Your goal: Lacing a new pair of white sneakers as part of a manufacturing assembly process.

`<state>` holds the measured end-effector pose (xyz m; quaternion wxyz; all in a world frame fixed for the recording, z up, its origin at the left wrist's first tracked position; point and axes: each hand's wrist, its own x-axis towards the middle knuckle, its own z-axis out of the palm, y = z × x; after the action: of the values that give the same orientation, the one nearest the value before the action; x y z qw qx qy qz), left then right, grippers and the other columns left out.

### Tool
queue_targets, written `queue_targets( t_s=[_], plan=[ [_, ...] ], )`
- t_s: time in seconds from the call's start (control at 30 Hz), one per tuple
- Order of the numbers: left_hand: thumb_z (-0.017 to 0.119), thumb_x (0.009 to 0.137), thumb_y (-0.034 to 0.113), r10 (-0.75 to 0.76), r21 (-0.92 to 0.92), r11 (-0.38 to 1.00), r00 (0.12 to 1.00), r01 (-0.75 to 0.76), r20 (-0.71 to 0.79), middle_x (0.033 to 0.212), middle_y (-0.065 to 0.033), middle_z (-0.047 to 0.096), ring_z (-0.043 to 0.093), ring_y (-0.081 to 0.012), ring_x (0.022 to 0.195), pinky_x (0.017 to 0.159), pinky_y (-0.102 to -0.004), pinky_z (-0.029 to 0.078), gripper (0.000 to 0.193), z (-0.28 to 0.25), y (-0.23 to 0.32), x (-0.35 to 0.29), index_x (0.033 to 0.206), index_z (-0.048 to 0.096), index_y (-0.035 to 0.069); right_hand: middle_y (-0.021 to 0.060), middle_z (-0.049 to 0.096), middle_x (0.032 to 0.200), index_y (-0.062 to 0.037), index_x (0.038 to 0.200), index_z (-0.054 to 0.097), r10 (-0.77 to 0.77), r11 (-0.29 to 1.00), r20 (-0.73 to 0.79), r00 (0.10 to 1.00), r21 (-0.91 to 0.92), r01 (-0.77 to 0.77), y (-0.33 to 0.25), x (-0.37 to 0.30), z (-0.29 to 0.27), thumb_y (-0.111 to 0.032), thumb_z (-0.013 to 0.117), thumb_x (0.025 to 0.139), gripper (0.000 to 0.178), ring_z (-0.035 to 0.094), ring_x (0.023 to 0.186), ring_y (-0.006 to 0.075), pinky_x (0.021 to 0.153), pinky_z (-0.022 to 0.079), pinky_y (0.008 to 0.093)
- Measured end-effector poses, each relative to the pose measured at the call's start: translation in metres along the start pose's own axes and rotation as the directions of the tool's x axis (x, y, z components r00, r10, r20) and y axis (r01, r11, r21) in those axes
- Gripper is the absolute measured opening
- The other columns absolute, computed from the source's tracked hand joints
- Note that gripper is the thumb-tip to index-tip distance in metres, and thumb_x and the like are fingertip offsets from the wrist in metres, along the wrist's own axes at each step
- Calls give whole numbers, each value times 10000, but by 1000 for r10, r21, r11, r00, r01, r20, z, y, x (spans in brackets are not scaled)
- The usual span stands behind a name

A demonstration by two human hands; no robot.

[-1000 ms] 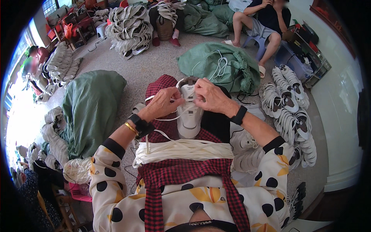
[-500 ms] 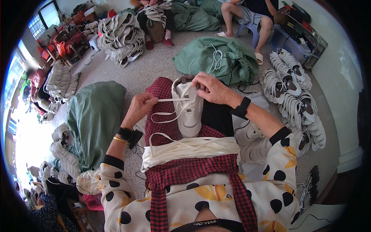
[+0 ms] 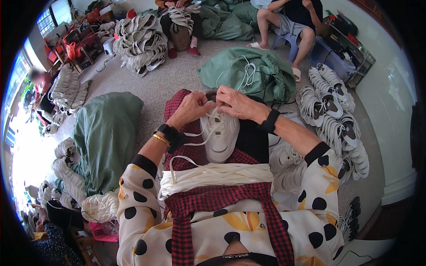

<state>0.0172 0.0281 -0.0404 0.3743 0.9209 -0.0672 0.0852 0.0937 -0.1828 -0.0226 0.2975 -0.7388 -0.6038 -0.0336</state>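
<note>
- Far left: a seated person (image 3: pixel 42 86) beside stacked white shoes (image 3: pixel 66 91).
- Left: a large green sack (image 3: pixel 108 139) on the speckled floor; below it, a pink basket (image 3: pixel 101 231) just beside a coil of white cord (image 3: pixel 103 206).
- Centre-left: left hand (image 3: pixel 194 107) over the heel end of the shoe, fingers drawn narrow, tips close to the other hand's; cannot tell whether they pinch lace.
- Below that hand: loose white lace (image 3: pixel 195 144) trailing left from the shoe over the red-and-black checked cloth (image 3: pixel 197 199).
- Centre: white shoe (image 3: pixel 220 144) on the lap, toe toward the wearer, lace crossing its upper; a flat bundle of white laces (image 3: pixel 217 177) lies across the lap, nearer the body.
- Centre-right: right hand (image 3: pixel 239 105) at the top of the shoe opening, fingers curled and bunched; their grip is hidden.
- Beyond: tied green sack (image 3: pixel 226 66).
- Far right: rows of nested shoes (image 3: pixel 328 108).
</note>
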Motion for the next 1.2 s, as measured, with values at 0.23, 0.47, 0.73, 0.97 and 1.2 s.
queue_targets(
  t_s=[0.23,0.47,0.73,0.97,1.2],
  plan=[
    [716,864,366,18,-87,996,1000,-18,2,722,-25,556,512,-125,665,597,-307,430,370,-4,3,-2,852,619,9,101,576,942,-34,897,567,108,994,-56,993,23,-107,2,-12,9,-107,728,782,210,561,924,305,838,453,404],
    [737,851,307,89,26,996,996,-89,-26,661,-18,553,504,-111,624,576,-301,423,316,-23,15,-24,833,653,2,141,627,1040,-21,996,581,178,983,-115,977,-21,-182,3,-14,13,-136,719,805,262,582,1014,342,905,453,421],
    [742,850,292,3,-42,999,1000,-2,11,571,-11,512,449,-70,556,520,-299,386,291,-26,2,-35,788,716,9,138,548,849,-9,807,592,-130,953,-84,988,-284,101,-16,0,9,-119,631,846,123,599,843,318,736,503,411],
    [759,839,283,11,-37,999,1000,-11,1,582,3,541,464,-71,557,520,-293,397,284,-21,-2,-37,776,717,9,157,527,727,19,755,588,95,984,-78,992,-143,-106,-16,-20,-19,-145,651,848,199,561,706,338,656,437,417],
    [774,816,264,-3,14,1000,999,4,-45,597,-36,590,516,-86,566,537,-299,431,286,-19,-9,-38,774,714,-13,146,577,747,-5,805,630,358,815,-497,790,-246,-524,44,-94,-120,-196,666,873,206,568,638,297,595,434,383]
  ],
)
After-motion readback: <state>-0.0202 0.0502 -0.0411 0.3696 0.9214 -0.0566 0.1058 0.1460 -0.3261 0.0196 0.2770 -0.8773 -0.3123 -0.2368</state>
